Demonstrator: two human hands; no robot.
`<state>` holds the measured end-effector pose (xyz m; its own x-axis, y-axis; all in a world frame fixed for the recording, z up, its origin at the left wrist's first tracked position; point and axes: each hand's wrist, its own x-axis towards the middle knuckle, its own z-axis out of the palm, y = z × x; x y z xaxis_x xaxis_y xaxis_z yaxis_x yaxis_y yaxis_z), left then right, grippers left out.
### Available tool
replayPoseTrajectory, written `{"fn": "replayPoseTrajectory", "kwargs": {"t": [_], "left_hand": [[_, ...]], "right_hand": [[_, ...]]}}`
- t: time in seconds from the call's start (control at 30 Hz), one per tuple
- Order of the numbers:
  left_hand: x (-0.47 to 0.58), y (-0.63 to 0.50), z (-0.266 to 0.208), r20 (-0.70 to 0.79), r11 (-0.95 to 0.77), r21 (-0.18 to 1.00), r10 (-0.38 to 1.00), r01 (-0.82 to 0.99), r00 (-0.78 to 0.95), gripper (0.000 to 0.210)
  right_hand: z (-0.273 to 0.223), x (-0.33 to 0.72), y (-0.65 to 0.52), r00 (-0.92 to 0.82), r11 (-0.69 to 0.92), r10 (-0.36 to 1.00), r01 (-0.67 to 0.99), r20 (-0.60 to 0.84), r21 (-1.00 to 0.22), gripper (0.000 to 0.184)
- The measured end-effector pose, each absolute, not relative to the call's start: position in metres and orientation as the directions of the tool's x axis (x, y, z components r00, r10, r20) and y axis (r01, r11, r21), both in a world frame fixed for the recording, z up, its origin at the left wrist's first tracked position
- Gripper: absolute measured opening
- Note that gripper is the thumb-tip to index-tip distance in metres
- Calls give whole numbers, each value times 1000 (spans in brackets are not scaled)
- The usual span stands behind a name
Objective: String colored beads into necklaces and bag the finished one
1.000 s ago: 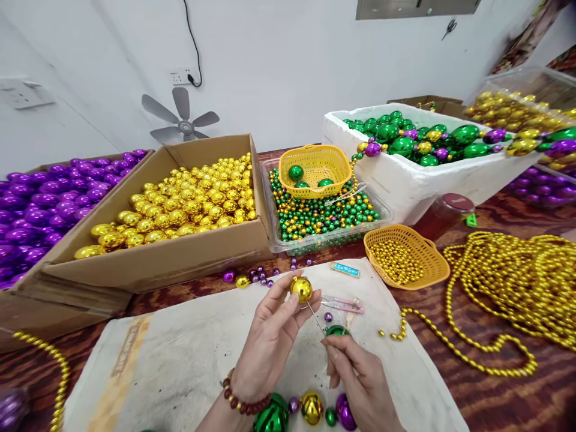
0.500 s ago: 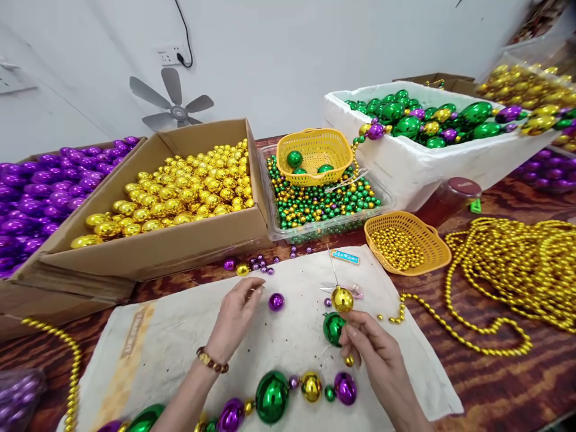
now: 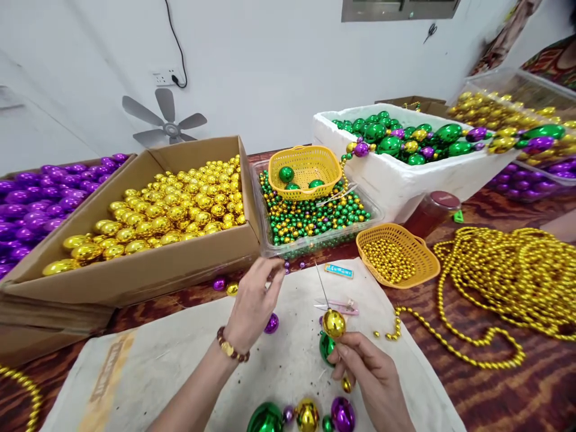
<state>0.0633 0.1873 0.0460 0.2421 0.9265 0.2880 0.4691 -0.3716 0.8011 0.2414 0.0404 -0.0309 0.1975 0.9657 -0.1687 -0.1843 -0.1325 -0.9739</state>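
My right hand (image 3: pixel 369 372) pinches just under a shiny gold bead (image 3: pixel 333 324), through which a thin upright needle (image 3: pixel 322 285) passes. A green bead (image 3: pixel 326 348) and a small gold bead (image 3: pixel 346 384) hang close to those fingers. My left hand (image 3: pixel 256 300), a beaded bracelet on its wrist, is over the cloth's back edge with its fingers curled in by a few small purple beads (image 3: pixel 287 267); what they hold, if anything, I cannot make out. A loose purple bead (image 3: pixel 271 323) lies beside it. Strung large beads (image 3: pixel 308 415) lie along the front.
Behind the cloth (image 3: pixel 180 360) stand a cardboard box (image 3: pixel 189 258) of gold beads, a clear tray (image 3: pixel 315 245) of small beads and a white foam box (image 3: pixel 360 174). A yellow basket (image 3: pixel 427 264), gold bead strands (image 3: pixel 504 282) and pink-handled scissors (image 3: pixel 346 308) are at right.
My left hand has moved right and away from me, to the small purple beads. My right hand keeps its pinch under the gold bead. The view has tilted upward.
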Motion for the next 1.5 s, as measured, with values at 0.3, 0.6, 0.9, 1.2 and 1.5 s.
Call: {"fn": "replayPoseTrajectory", "kwargs": {"t": [0.3, 0.6, 0.9, 1.2, 1.5], "left_hand": [[64, 210, 40, 206, -383, 747, 911, 544, 358, 14], [65, 195, 21, 269, -422, 729, 901, 540, 341, 17], [139, 341, 63, 23, -402, 182, 914, 897, 405, 17], [145, 368, 48, -69, -358, 246, 921, 901, 385, 28], [118, 248, 77, -20, -64, 980, 910, 189, 414, 29]], "right_hand": [[-38, 250, 35, 156, -165, 969, -177, -193, -970, 26], [-42, 245, 39, 221, -112, 961, -249, -169, -962, 29], [-53, 243, 39, 325, -107, 921, -324, -217, -940, 35], [-52, 248, 35, 290, -91, 939, -309, -185, -947, 28], [-38, 246, 44, 283, -39, 954, -228, -105, -973, 28]]}}
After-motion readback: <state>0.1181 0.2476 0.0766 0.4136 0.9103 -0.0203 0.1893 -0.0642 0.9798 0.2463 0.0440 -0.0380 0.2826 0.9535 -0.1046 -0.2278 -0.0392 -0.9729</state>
